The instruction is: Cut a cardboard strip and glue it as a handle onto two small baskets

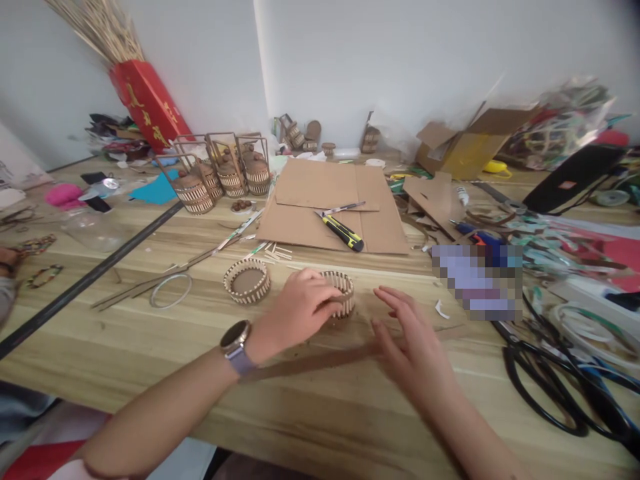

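My left hand (299, 305), with a watch on its wrist, is closed on the near left rim of a small round striped basket (346, 300). Part of that basket is hidden behind the fingers. To the right of it, apart from it, my right hand (407, 333) hovers with fingers spread and nothing between them. A long flat brown strip (320, 361) runs along the table below both hands; whether the right hand touches it I cannot tell. Left of my left hand stands a second striped basket (248, 283), its flat brown bottom showing.
Behind the baskets, a yellow-black utility knife (343, 231) and a pen lie on cardboard (290, 230). Handled striped baskets (233, 177) stand back left. Large black scissors (543, 387) lie at right. A dark rod (100, 273) crosses the left side, where another person's arm (6, 280) shows.
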